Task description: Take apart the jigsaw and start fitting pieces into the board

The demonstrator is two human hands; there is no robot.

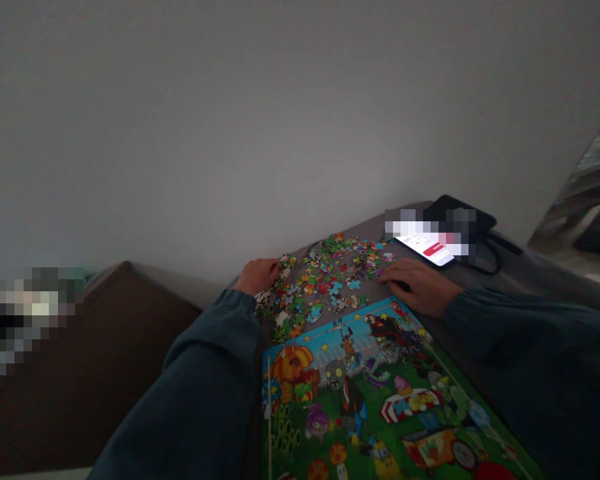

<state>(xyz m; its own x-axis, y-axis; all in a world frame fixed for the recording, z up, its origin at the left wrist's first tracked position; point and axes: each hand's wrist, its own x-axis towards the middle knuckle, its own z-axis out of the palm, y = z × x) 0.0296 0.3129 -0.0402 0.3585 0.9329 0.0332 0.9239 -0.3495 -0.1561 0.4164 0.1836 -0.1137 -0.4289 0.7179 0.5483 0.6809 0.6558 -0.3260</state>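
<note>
Many loose jigsaw puzzle pieces (325,280) lie spread in a colourful heap. My left hand (257,275) rests at the left edge of this heap, its fingers curled in beside the pieces; whatever they may hold is hidden. On the other side, my right hand (420,285) lies low with its fingers reaching toward the heap and the thumb apart from them. Its fingertips are by a small purple piece (381,273). Closer to me is a picture board (355,413) printed with cartoon zombies and plants, flat and partly cut off by the bottom of the view.
A lit phone (437,252) lies beyond my right hand, with a dark flat case-like object (460,213) and a black strap or cable (493,260) beside it. A grey wall (300,133) rises behind the pieces. To the left stands a dark brown panel (105,347).
</note>
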